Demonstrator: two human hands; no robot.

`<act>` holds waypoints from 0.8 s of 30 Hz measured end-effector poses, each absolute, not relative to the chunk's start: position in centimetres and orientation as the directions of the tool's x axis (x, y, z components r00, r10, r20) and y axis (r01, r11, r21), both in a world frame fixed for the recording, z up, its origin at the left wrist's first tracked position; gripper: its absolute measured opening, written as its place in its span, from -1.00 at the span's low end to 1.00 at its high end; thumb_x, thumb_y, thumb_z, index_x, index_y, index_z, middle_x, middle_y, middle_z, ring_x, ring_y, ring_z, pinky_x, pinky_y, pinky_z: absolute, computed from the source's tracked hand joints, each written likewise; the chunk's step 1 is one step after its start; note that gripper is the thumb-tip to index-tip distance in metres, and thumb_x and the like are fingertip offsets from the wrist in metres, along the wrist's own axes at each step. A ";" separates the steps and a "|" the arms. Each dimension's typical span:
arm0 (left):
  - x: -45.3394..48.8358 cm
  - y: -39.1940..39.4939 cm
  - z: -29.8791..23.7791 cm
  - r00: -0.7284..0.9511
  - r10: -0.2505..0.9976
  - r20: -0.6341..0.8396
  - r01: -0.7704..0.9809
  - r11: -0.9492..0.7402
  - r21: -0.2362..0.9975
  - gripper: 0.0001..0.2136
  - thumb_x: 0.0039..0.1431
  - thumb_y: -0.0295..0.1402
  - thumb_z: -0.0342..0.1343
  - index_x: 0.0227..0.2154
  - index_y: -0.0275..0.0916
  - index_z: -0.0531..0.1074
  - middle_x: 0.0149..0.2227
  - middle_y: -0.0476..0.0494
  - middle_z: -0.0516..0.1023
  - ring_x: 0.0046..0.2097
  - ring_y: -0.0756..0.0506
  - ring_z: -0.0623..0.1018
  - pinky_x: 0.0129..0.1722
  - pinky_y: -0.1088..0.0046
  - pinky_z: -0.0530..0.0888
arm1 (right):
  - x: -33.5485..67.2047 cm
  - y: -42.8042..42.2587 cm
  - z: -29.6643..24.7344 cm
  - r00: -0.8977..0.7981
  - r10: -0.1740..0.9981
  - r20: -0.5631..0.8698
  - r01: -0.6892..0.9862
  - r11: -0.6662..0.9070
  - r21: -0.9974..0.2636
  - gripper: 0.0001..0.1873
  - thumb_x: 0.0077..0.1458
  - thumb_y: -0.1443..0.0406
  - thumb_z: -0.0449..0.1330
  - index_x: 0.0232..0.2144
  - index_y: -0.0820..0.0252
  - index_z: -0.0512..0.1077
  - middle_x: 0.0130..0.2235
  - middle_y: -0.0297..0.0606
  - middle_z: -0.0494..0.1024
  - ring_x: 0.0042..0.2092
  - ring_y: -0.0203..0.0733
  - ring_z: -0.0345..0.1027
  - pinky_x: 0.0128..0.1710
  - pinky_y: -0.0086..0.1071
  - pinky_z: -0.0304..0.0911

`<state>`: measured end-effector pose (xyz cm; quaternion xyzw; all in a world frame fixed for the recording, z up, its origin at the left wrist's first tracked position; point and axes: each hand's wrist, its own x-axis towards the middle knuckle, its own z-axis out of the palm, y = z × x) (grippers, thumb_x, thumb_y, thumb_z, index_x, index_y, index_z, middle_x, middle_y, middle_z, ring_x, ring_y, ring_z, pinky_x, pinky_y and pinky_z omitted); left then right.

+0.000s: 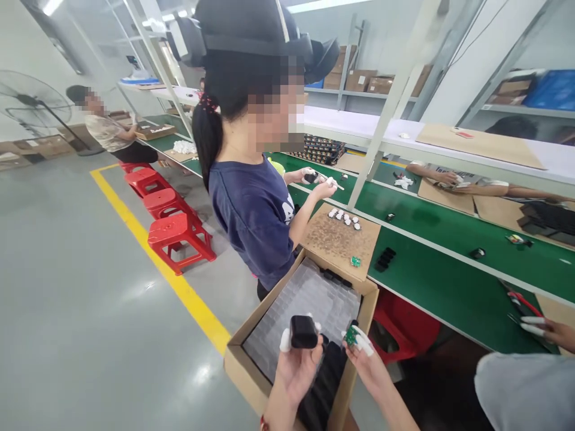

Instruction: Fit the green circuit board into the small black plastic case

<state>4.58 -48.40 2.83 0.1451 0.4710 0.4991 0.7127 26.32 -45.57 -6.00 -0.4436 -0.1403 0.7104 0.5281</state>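
My left hand (296, 374) is closed around a small black plastic housing (303, 331), held up above an open cardboard box (251, 389). White finger covers show on some of its fingertips. To the right, my right hand (366, 359) pinches a small green circuit board (351, 335) over the box's right edge, also with white covered fingertips. The two held parts are apart. Inside the box lie a divided translucent plastic tray (296, 302) and several black housings (321, 383), partly hidden by my left hand and forearm.
A co-worker (251, 221) stands just ahead, beside a cardboard sheet (332, 239) bearing white-topped parts and a green board. The green conveyor (431, 281) carries black parts. At right, another person's hand (557, 332) is near red-handled pliers (523, 302). Red stools (168, 230) stand left.
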 end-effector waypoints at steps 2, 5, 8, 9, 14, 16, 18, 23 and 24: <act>4.6 -49.6 5.5 0.134 0.900 -0.414 -0.643 0.397 0.655 -0.30 -0.06 0.27 0.09 0.01 -0.13 0.51 0.17 -0.25 0.50 0.25 -0.32 0.42 0.30 0.06 0.27 | 25.5 -47.2 -3.8 -0.062 0.893 -0.446 -0.630 -0.382 -0.677 -0.43 -0.38 0.09 0.57 -0.24 0.07 0.55 -0.32 -0.29 0.68 -0.36 -0.13 0.57 -0.32 -0.29 0.46; 4.9 -51.5 9.8 0.247 0.959 -0.137 -0.836 0.283 0.470 -0.55 0.18 0.01 0.10 -0.01 -0.16 0.53 0.16 -0.24 0.52 0.27 -0.21 0.41 0.33 0.18 0.24 | 24.8 -48.5 0.4 -0.068 0.929 -0.364 -0.650 -0.318 -0.690 -0.41 -0.21 0.06 0.51 -0.09 0.04 0.52 -0.19 -0.24 0.68 -0.27 -0.11 0.58 -0.25 -0.28 0.46; 5.1 -53.3 13.8 0.296 0.955 0.012 -0.924 0.283 0.256 -0.68 0.28 -0.13 0.09 -0.07 -0.19 0.57 0.00 -0.25 0.62 0.07 -0.16 0.57 0.14 0.29 0.44 | 24.6 -49.6 5.3 -0.065 0.958 -0.278 -0.674 -0.248 -0.696 -0.41 -0.20 0.07 0.51 -0.07 0.02 0.53 -0.09 -0.22 0.65 -0.13 -0.09 0.56 -0.10 -0.25 0.45; 5.0 -53.9 14.9 0.289 0.957 -0.008 -0.923 0.281 0.264 -0.69 0.24 -0.13 0.15 -0.11 -0.21 0.59 -0.06 -0.26 0.65 -0.02 -0.17 0.60 0.07 0.30 0.48 | 24.5 -50.2 7.0 -0.060 0.966 -0.251 -0.682 -0.223 -0.697 -0.41 -0.22 0.09 0.51 -0.07 0.01 0.54 -0.08 -0.22 0.65 -0.11 -0.09 0.55 -0.05 -0.25 0.44; 4.5 -56.6 18.1 0.174 0.982 -0.075 -0.884 0.189 0.427 -0.63 -0.12 -0.24 0.45 -0.20 -0.20 0.62 -0.16 -0.18 0.66 -0.13 -0.15 0.63 -0.02 0.35 0.55 | 23.6 -53.7 15.1 -0.172 0.984 0.053 -0.655 -0.074 -0.752 -0.45 -0.26 0.13 0.52 -0.13 -0.04 0.55 -0.04 -0.16 0.62 -0.19 -0.04 0.55 -0.15 -0.15 0.50; 4.1 -57.3 18.1 0.110 0.994 -0.003 -0.846 0.095 0.524 -0.54 -0.24 -0.25 0.49 -0.17 -0.12 0.60 -0.14 -0.10 0.64 -0.08 -0.13 0.61 0.02 0.39 0.53 | 22.9 -54.9 17.2 -0.313 0.931 0.187 -0.644 -0.063 -0.762 -0.45 -0.30 0.10 0.53 -0.17 -0.02 0.55 -0.06 -0.17 0.61 -0.24 -0.05 0.54 -0.25 -0.20 0.51; 3.6 -57.9 17.7 0.051 0.994 0.095 -0.763 -0.023 0.646 -0.47 -0.33 -0.22 0.51 -0.16 -0.06 0.57 -0.12 -0.06 0.61 -0.02 -0.15 0.58 0.07 0.37 0.50 | 22.2 -55.8 18.3 -0.435 0.859 0.270 -0.662 -0.103 -0.742 -0.46 -0.28 0.12 0.52 -0.17 -0.04 0.53 -0.14 -0.25 0.61 -0.25 -0.12 0.54 -0.26 -0.30 0.49; 2.4 -58.9 15.9 0.039 0.980 0.196 -0.642 -0.126 0.756 -0.24 -0.50 -0.24 0.56 -0.06 -0.05 0.49 -0.10 -0.12 0.55 0.04 -0.27 0.56 0.12 0.18 0.47 | 21.0 -56.9 17.7 -0.629 0.729 0.272 -0.650 -0.300 -0.698 -0.42 -0.22 0.08 0.50 -0.12 0.00 0.47 -0.16 -0.21 0.58 -0.23 -0.10 0.54 -0.17 -0.22 0.47; 2.3 -59.1 15.8 0.046 0.973 0.227 -0.632 -0.148 0.761 -0.22 -0.47 -0.23 0.56 -0.02 -0.05 0.47 -0.09 -0.13 0.55 0.03 -0.27 0.56 0.11 0.19 0.47 | 20.8 -57.0 17.5 -0.657 0.710 0.253 -0.631 -0.335 -0.699 -0.40 -0.23 0.04 0.50 -0.12 0.01 0.45 -0.14 -0.16 0.57 -0.20 -0.04 0.54 -0.13 -0.14 0.45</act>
